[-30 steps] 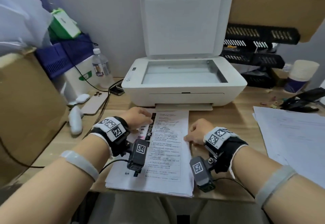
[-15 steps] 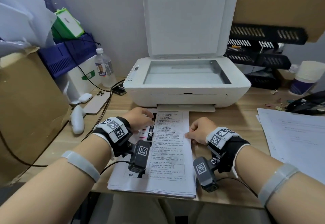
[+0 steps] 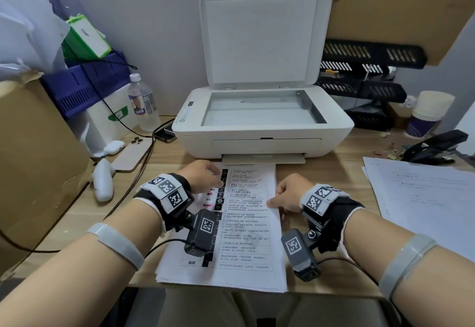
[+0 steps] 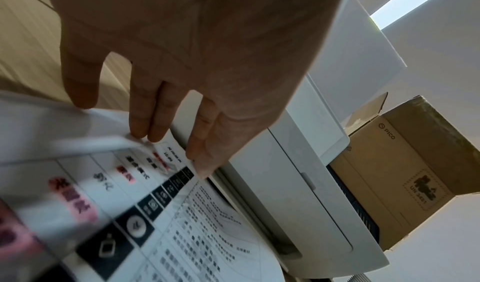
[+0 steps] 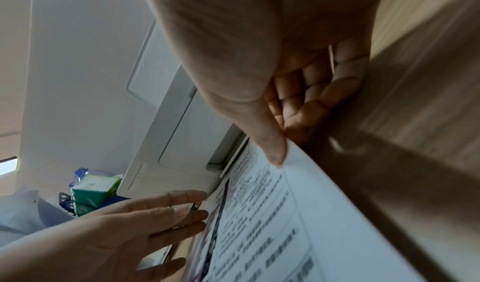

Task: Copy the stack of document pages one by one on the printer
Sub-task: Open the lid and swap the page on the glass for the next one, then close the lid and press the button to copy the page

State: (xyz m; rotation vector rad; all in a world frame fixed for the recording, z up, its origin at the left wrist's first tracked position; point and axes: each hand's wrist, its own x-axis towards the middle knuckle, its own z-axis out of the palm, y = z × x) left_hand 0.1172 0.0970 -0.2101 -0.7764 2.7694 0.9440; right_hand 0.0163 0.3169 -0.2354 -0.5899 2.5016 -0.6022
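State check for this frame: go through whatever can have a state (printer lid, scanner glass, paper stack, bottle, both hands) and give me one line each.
Printer lid: raised, open.
Scanner glass: bare, no page on it.
Document stack: flat on the desk before the printer, top sheet's right edge lifted.
Water bottle: upright, capped.
Left hand: fingers straight, resting on the stack.
Right hand: pinching the top sheet's right edge.

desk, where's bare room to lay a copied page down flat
Bare wood shows between the stack and the loose sheets on the right, in front of the printer. A second patch lies left of the stack, near the cardboard box. The back left is crowded: phone, bottle, cables. The scanner glass is bare too.
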